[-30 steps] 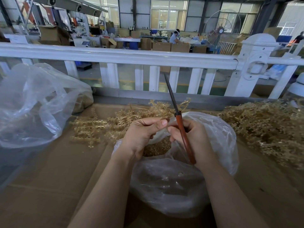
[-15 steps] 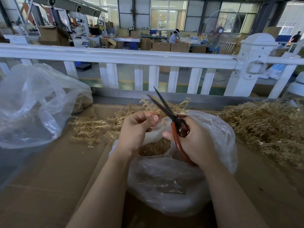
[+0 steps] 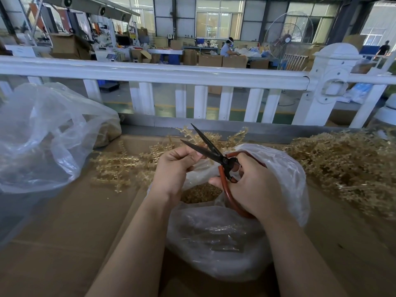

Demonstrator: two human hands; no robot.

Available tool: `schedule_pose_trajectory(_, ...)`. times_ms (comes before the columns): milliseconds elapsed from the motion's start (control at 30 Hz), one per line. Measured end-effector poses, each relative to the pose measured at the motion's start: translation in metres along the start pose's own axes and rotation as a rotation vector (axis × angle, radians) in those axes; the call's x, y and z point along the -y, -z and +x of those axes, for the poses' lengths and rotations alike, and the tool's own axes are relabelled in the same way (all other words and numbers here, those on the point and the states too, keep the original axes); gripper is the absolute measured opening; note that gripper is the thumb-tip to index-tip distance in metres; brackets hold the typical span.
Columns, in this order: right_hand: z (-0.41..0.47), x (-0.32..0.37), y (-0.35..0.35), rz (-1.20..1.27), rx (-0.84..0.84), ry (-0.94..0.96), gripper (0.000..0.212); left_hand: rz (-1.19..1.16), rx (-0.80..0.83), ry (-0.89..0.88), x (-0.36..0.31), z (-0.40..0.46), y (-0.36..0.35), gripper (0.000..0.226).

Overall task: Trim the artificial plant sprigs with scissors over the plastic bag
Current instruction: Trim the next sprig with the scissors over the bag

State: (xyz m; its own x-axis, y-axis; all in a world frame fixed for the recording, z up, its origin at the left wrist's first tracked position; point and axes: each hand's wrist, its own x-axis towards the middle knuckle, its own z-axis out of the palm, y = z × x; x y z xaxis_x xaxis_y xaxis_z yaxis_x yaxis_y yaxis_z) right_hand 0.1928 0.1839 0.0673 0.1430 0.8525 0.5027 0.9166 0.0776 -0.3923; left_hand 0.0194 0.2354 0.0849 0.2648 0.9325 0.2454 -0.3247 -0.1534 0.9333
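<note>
The left hand pinched a sprig, mostly hidden, above the plastic bag. At its three o'clock the right hand gripped the scissors, blades parted, pointing toward eleven o'clock beside the left fingertips.

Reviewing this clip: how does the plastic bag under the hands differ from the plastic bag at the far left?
The plastic bag under the hands sits mouth-up in front of the person, its opening showing golden trimmings; the bag at the far left lies slumped on its side. The left hand and right hand with the scissors work over the first; nothing touches the left one. Both are clear, crinkled plastic on the cardboard surface.
</note>
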Motion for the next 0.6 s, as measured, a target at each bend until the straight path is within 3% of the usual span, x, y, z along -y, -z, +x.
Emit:
schedule_pose_trajectory(233, 0.0008, 0.0012, 0.0006, 0.01, 0.008, -0.011, 0.07, -0.084, -0.04, 0.059, -0.0006, 0.0008, 0.0008, 0.022)
schedule_pose_trajectory(367, -0.0006, 0.0032, 0.0026, 0.03, -0.003, -0.031, 0.069, -0.069, -0.042, 0.057, 0.0, 0.0012, 0.0017, 0.026)
schedule_pose_trajectory(600, -0.0031, 0.0064, 0.0051, 0.034, -0.036, -0.034, 0.08, -0.024, -0.022, 0.051, -0.0003, 0.0007, 0.0018, 0.008)
